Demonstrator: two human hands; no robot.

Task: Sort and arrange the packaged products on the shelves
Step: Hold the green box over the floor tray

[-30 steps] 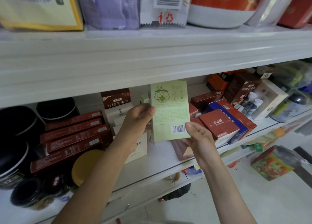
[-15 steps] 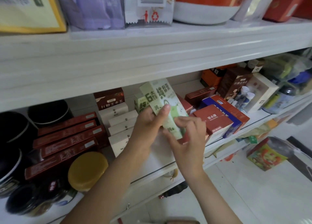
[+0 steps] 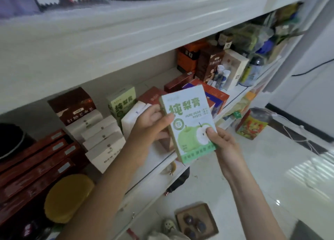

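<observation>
Here, holding a green box [image 3: 188,124] in mid-air just in front of the shelf [image 3: 144,182], off its boards and near the front edge. Gripping the upper left edge with the left hand [image 3: 150,127], thumb across the front and fingers behind; pinching the lower right corner with the right hand [image 3: 224,144], thumb on the pear picture. Presenting the long axis near upright, top leaning slightly left, front facing the camera. Showing "纯梨膏" in green, with "PURE PEAR PASTE" beneath; smaller print too blurred to read. Likely heading for the twin box [image 3: 122,102] standing on the shelf up and to the left, farther back, behind white cartons [image 3: 101,136], favouring the left hand as the nearer for that reach.
</observation>
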